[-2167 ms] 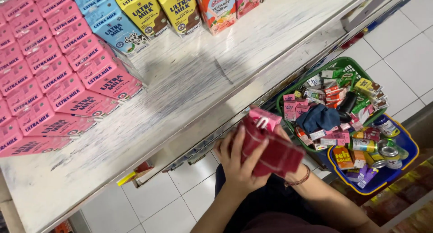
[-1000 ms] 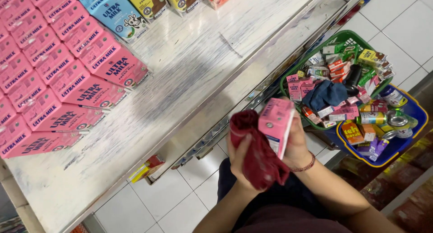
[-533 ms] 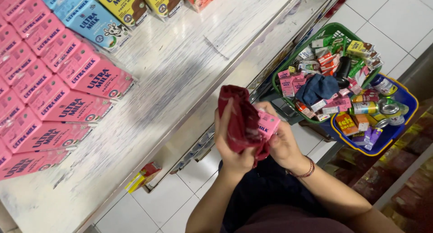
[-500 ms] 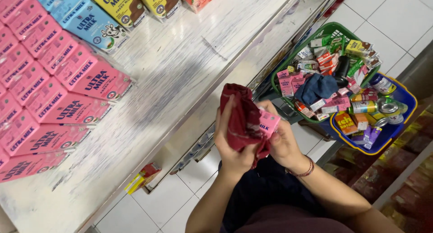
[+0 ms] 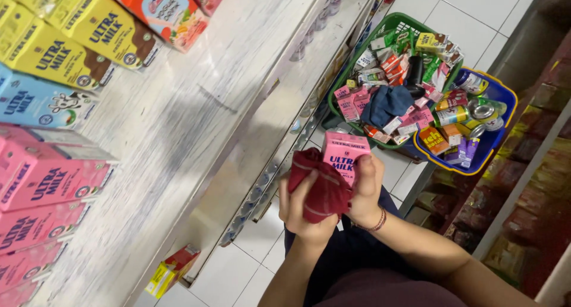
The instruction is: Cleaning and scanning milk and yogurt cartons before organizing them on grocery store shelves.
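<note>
My right hand [image 5: 366,191] grips a pink milk carton [image 5: 345,154] held upright in front of me. My left hand [image 5: 303,209] presses a dark red cloth [image 5: 321,185] against the carton's left side and lower part. Both hands hover over the white tiled floor, just right of the white shelf [image 5: 196,117]. Rows of matching pink cartons [image 5: 44,182] lie on the shelf at the left.
Blue [image 5: 41,102], yellow [image 5: 89,30] and orange-red cartons [image 5: 160,10] line the shelf's far part. A green basket [image 5: 386,24] and a blue basket [image 5: 496,134] full of small cartons, cans and a dark blue cloth stand on the floor ahead. A yellow-red box [image 5: 169,270] lies under the shelf.
The carton has turned upright with its front toward me, and the red cloth has shifted from covering it to its left side. The view has tilted toward the baskets.
</note>
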